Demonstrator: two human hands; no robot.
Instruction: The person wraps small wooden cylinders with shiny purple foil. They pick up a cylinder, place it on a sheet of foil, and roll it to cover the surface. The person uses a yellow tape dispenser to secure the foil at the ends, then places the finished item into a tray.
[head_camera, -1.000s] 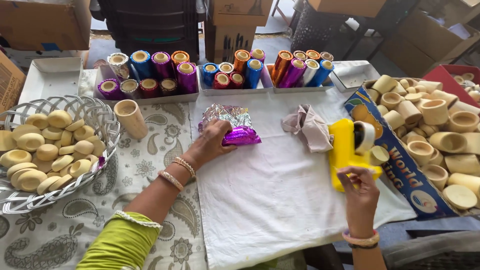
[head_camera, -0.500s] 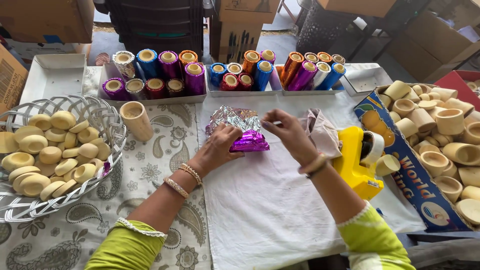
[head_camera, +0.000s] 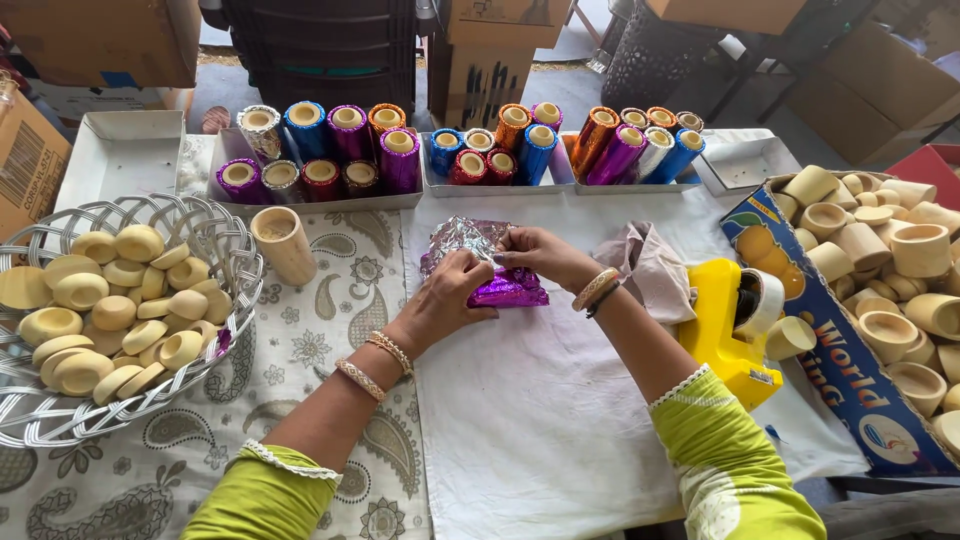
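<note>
1. While both hands meet over the white cloth (head_camera: 560, 400), the left hand (head_camera: 448, 300) is closed on the purple foil (head_camera: 500, 285), pinching its near edge.
2. At the same place, the right hand (head_camera: 540, 255) grips the foil from the far side, fingers curled on its crumpled silver top.
3. Foil lies on the cloth, just before the trays of foil rolls (head_camera: 400, 155).
4. Beside the right wrist stands a yellow tape dispenser (head_camera: 720, 335).
5. On the left, a wire basket (head_camera: 215, 240) holds pale cups (head_camera: 110, 310).
</note>
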